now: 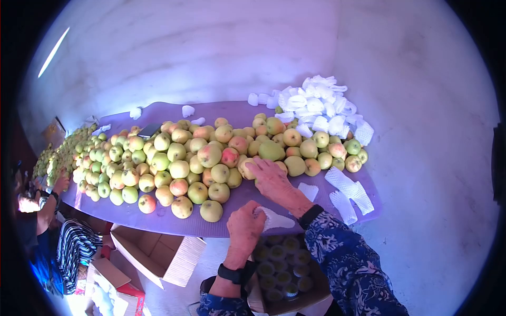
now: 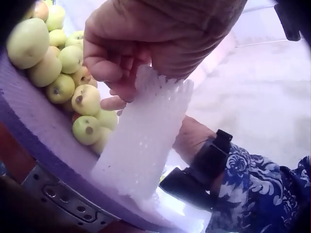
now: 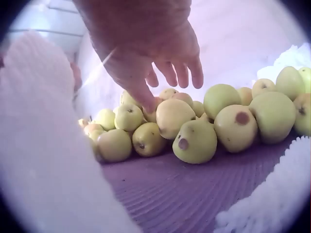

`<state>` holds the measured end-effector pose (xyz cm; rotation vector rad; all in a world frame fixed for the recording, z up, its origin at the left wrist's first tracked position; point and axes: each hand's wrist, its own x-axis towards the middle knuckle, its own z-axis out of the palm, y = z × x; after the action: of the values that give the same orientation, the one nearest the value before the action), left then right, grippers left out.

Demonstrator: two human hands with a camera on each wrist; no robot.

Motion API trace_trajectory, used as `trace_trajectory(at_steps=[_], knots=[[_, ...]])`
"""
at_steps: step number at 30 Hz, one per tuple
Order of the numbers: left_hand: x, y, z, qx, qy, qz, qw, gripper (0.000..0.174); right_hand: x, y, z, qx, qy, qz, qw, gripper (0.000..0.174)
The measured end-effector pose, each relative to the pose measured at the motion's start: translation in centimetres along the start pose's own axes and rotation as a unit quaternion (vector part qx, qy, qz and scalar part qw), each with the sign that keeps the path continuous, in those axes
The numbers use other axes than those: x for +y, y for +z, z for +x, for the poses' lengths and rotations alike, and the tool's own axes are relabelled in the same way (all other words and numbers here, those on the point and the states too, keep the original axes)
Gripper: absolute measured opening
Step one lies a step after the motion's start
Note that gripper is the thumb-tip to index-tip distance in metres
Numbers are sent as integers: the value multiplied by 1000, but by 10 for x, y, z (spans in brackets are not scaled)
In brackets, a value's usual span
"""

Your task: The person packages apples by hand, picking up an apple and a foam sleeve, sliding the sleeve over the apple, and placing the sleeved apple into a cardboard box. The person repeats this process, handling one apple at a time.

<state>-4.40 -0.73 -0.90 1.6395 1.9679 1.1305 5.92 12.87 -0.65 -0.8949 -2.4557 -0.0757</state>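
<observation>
The left hand [image 1: 246, 226] pinches a white foam net sleeve [image 1: 276, 220] at the table's front edge; in the left wrist view the sleeve [image 2: 146, 131] hangs from its curled fingers. Reaching over the heap of yellow-green apples, the right hand [image 1: 276, 184] has its fingertips at a pale yellow apple [image 1: 246, 167]. The right wrist view shows this hand [image 3: 150, 43] above the apples with fingers spread and loosely bent, its thumb near a yellow apple [image 3: 175, 118]. Whether the fingers touch that apple I cannot tell.
White foam sleeves are piled [image 1: 316, 102] at the back right; a few lie flat [image 1: 348, 189] at the right. Below the table stand a carton of packed fruit [image 1: 282, 268] and an empty carton [image 1: 158, 250]. Another person's arm [image 1: 48, 210] is at the far left.
</observation>
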Motion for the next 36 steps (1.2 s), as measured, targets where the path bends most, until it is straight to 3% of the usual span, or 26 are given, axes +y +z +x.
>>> trace_trajectory(at_steps=[6, 9, 15, 18, 19, 21, 22, 26, 29, 32, 35, 36], knots=[[-3, -6, 1, 15, -16, -14, 1000, 19, 6, 36, 16, -23, -1, -65, 998, 72], [-5, -7, 1, 20, -19, -21, 999, 20, 16, 53, 26, 8, -12, -83, 996, 64], [-6, -7, 3, 58, -1, -28, 998, 19, 18, 29, 30, -14, 19, 59, 998, 65], [-10, -4, 4, 75, -2, -28, 997, 19, 14, -2, 19, 53, 59, 161, 984, 65], [-9, -4, 5, 80, -5, -33, 996, 18, 10, -20, 12, 30, 121, 263, 957, 66], [-6, -3, 5, 93, -6, -44, 995, 16, 5, -53, -6, -12, 241, 454, 858, 66], [-3, -3, 4, 101, -4, -49, 994, 15, 18, -45, -19, 11, 224, 531, 817, 65], [7, 7, 1, 116, 24, -93, 989, 14, 29, -60, -84, 14, 296, 667, 683, 51], [14, 18, -2, 111, 53, -85, 989, 17, 27, -60, -118, 15, 240, 781, 576, 51], [22, 24, -2, 95, 60, -61, 992, 17, 29, -58, -137, 35, 283, 827, 485, 56], [25, 33, -1, 84, 61, -51, 993, 15, 45, -54, -152, -23, 276, 866, 416, 55], [26, 37, 0, 89, 68, -54, 992, 15, 46, -56, -153, -13, 288, 861, 418, 55]])
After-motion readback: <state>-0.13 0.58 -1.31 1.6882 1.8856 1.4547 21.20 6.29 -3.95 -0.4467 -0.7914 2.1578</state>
